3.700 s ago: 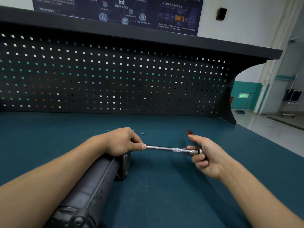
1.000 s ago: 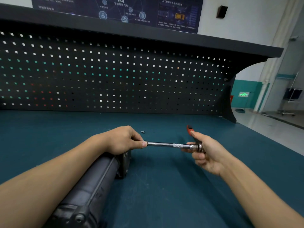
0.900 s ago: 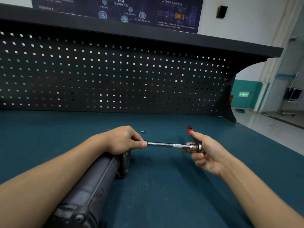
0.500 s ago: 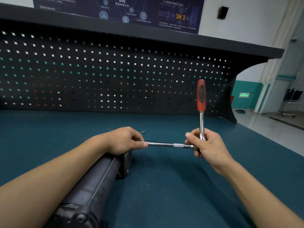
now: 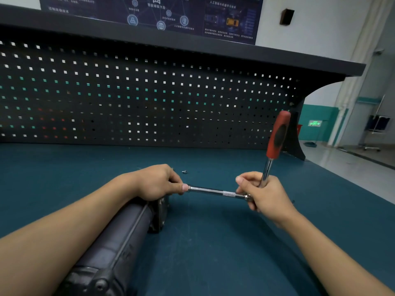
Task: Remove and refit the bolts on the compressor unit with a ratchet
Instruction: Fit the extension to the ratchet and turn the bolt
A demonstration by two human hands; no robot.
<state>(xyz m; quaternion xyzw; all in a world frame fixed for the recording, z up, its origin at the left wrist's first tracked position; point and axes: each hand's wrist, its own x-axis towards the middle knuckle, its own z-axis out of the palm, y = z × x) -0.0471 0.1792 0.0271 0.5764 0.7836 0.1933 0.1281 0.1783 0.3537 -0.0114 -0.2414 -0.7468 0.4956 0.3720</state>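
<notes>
Compressor unit point(image 5: 119, 238) lies lengthwise on the table point(image 5: 213, 263). Your left hand point(image 5: 154, 182) curls over its far end, pinching the extension bar point(image 5: 213, 191) jutting right from there. Your right hand point(image 5: 263, 193) grips the ratchet point(image 5: 275, 139) at the bar's outer end, red handle up. Loose bolt point(image 5: 184, 171) lies just beyond the unit.

Right hand point(image 5: 267, 195) grips the raised ratchet point(image 5: 277, 135); left hand point(image 5: 154, 182) pinches its extension bar point(image 5: 213, 191) above the compressor unit point(image 5: 119, 242).

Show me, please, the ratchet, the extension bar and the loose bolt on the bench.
ratchet point(image 5: 277, 135), head view, on its red grip.
extension bar point(image 5: 210, 191), head view, on the bare shaft between the hands.
loose bolt point(image 5: 184, 172), head view, on its middle.
</notes>
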